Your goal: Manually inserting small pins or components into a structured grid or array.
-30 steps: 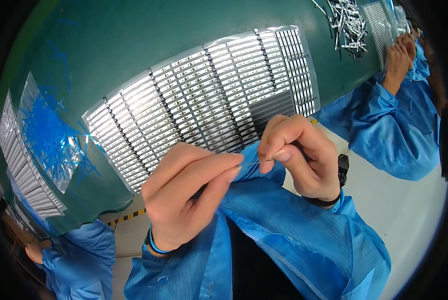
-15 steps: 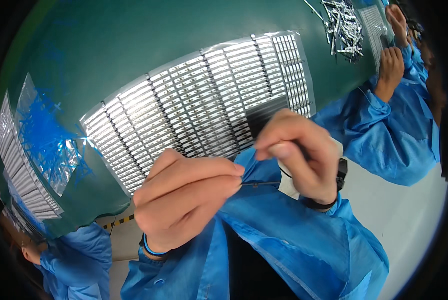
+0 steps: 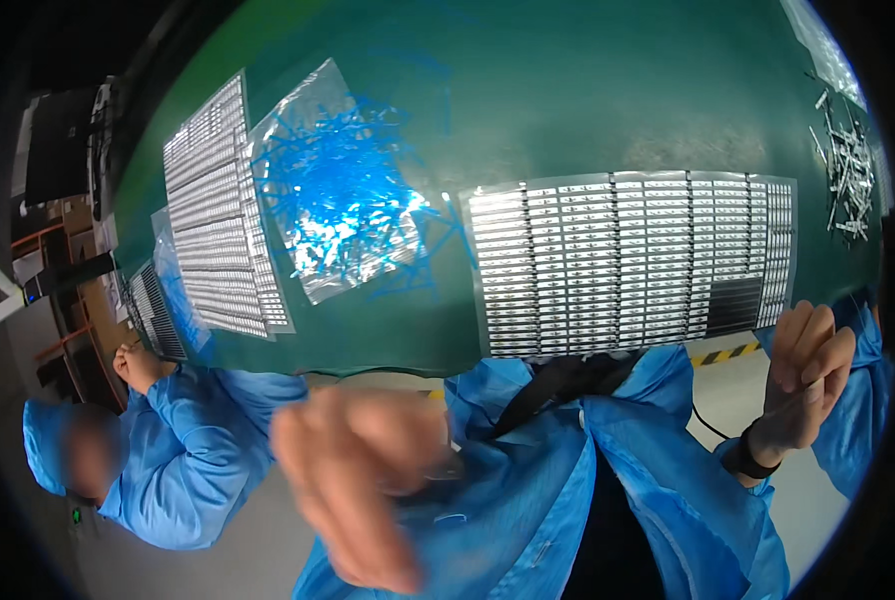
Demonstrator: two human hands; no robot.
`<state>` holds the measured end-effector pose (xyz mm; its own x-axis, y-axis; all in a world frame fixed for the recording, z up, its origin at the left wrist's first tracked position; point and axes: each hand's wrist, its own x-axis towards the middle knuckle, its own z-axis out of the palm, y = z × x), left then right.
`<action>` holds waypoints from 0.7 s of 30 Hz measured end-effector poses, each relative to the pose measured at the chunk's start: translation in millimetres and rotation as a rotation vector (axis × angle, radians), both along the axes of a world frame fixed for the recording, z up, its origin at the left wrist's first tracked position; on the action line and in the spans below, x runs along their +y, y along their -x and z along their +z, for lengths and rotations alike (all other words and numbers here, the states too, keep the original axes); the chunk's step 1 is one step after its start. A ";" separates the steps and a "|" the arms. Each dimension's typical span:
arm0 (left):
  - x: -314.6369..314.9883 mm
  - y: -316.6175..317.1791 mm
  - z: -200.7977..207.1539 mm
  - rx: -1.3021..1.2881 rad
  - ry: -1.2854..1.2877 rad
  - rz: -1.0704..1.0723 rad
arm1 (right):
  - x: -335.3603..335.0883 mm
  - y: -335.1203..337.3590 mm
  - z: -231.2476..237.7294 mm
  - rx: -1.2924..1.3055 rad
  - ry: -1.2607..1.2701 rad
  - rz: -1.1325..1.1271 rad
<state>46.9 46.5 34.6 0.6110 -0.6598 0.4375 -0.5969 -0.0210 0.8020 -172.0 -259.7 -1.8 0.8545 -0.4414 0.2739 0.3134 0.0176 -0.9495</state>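
My left hand (image 3: 353, 475) is low in the middle, blurred by motion, with its fingers curled; whether it holds anything cannot be made out. My right hand (image 3: 806, 385) is off to the right beside the table edge, apart from the left hand. Its fingers are folded in and nothing shows in them, and a black band sits on the wrist. In front of me on the green table (image 3: 568, 100) lies a sheet of small white strips in rows (image 3: 628, 260), with a dark bare patch at its near right corner.
A clear plastic bag of blue slivers (image 3: 338, 200) lies left of the sheet, and a second white strip sheet (image 3: 218, 215) lies further left. Loose metal pins (image 3: 848, 170) are heaped at the far right. A person in blue (image 3: 183, 440) works at the left.
My hands were pinched together on a thin dark strip in front of my chest. They are now apart: the left swung down and left, the right out to the right. The view turned left.
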 end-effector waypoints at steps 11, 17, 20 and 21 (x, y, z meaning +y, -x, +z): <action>-16.5 0.5 -29.4 -0.084 -0.402 0.659 | -2.6 -3.4 -3.8 0.313 0.178 -0.122; -26.2 4.0 -15.9 0.002 -0.229 0.664 | -6.3 -2.0 -2.5 0.347 0.188 -0.185; -10.1 0.8 1.7 0.495 0.411 0.254 | -14.1 -2.0 -6.2 0.334 0.192 -0.168; 10.3 1.2 17.0 0.703 0.724 0.115 | -10.4 -6.0 -5.2 0.316 0.195 -0.164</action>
<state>45.6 56.8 51.6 0.9269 -0.2999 0.2255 -0.0100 0.5812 0.8137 -166.0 -270.1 -7.0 0.8324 -0.5449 0.1015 -0.0104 -0.1985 -0.9801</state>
